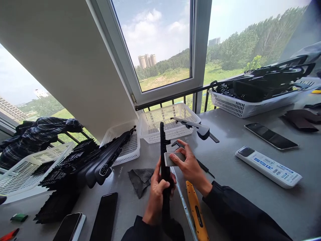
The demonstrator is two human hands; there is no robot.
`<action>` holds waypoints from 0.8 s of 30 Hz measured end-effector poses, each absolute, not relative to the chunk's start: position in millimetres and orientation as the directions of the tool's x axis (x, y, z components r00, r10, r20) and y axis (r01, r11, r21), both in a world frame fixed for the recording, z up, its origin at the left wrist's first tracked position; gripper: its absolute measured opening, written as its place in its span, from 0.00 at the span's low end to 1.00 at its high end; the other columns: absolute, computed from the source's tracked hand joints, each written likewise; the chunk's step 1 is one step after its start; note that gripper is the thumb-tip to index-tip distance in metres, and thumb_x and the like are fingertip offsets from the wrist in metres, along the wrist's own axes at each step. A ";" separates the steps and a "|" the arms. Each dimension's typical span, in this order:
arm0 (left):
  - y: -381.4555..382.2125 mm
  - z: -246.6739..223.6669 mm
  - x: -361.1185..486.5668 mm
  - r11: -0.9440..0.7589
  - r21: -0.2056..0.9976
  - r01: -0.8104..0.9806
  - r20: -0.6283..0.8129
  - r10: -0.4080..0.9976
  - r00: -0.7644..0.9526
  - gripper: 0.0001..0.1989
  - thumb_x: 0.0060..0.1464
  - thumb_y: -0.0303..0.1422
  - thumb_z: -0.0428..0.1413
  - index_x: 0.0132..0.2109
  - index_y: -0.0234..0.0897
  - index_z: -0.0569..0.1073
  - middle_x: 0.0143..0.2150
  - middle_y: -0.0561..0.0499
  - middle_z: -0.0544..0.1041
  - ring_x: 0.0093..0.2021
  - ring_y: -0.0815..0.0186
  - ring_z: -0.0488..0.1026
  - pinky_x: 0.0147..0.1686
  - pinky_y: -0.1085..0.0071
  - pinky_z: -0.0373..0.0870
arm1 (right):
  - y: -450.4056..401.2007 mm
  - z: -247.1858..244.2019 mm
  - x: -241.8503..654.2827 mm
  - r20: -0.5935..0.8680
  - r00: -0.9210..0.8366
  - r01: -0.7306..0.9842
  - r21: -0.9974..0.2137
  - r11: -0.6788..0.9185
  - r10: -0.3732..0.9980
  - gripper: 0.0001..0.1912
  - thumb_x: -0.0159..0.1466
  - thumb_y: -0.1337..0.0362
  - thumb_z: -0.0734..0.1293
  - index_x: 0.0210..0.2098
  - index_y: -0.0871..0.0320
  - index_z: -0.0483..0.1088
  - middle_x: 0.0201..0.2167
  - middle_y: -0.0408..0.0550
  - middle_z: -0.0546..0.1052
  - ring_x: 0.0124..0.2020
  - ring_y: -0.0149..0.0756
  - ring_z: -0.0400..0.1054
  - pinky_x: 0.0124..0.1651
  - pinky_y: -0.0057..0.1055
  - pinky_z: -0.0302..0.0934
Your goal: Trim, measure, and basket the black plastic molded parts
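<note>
My left hand [159, 185] is closed around a long black plastic part [165, 170], which stands nearly upright in front of me with its lower end toward my body. Between thumb and fingers, my right hand [192, 164] grips a flat light-grey rectangular block [173, 159], its left end against the upper half of the black part. Under my hands lie a long silver strip [184, 201] and a yellow-orange tool handle [197, 211]. A dark grey cloth [140, 180] rests left of my left hand. Beyond my right hand, a pale-and-black plastic part [200, 129] leans on a basket.
White baskets stand along the window: one in the middle [147, 137], one with black parts [135, 155], and a loaded one at right [230, 108]. Stacked black parts [57, 204] sit at left. Phones [104, 217] and a white device [271, 167] lie on the grey table [225, 207].
</note>
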State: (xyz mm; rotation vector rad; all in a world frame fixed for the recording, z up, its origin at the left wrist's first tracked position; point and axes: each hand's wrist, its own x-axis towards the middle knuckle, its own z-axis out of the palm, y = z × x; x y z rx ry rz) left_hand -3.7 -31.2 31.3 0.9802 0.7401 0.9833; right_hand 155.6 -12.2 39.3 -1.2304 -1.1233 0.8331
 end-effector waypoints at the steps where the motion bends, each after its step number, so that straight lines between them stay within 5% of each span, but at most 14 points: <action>1: -31.9 31.8 -3.3 0.203 0.929 -0.310 -0.087 0.933 0.350 0.54 0.46 0.31 0.57 0.79 0.43 0.45 0.31 0.54 0.77 0.19 0.71 0.65 0.15 0.78 0.60 | -14.0 39.0 152.3 0.200 0.249 0.090 -0.979 0.184 0.947 0.37 0.67 0.48 0.70 0.69 0.54 0.57 0.38 0.42 0.74 0.39 0.40 0.72 0.47 0.39 0.67; 16: -38.5 41.1 0.5 0.145 0.933 -0.329 -0.094 0.981 0.167 0.53 0.48 0.30 0.56 0.79 0.42 0.45 0.31 0.56 0.74 0.20 0.71 0.64 0.18 0.76 0.62 | -15.8 36.1 150.7 0.198 0.136 0.134 -0.975 0.180 0.971 0.29 0.67 0.48 0.69 0.62 0.55 0.65 0.36 0.42 0.75 0.35 0.38 0.71 0.41 0.35 0.65; 24: -42.4 39.4 5.0 0.179 0.968 -0.175 -0.118 0.943 0.311 0.53 0.50 0.28 0.57 0.79 0.45 0.42 0.31 0.58 0.74 0.22 0.71 0.61 0.24 0.74 0.63 | -22.9 44.5 147.1 0.246 0.052 0.187 -0.954 0.232 0.968 0.26 0.65 0.52 0.71 0.59 0.53 0.69 0.37 0.43 0.74 0.39 0.40 0.71 0.45 0.36 0.64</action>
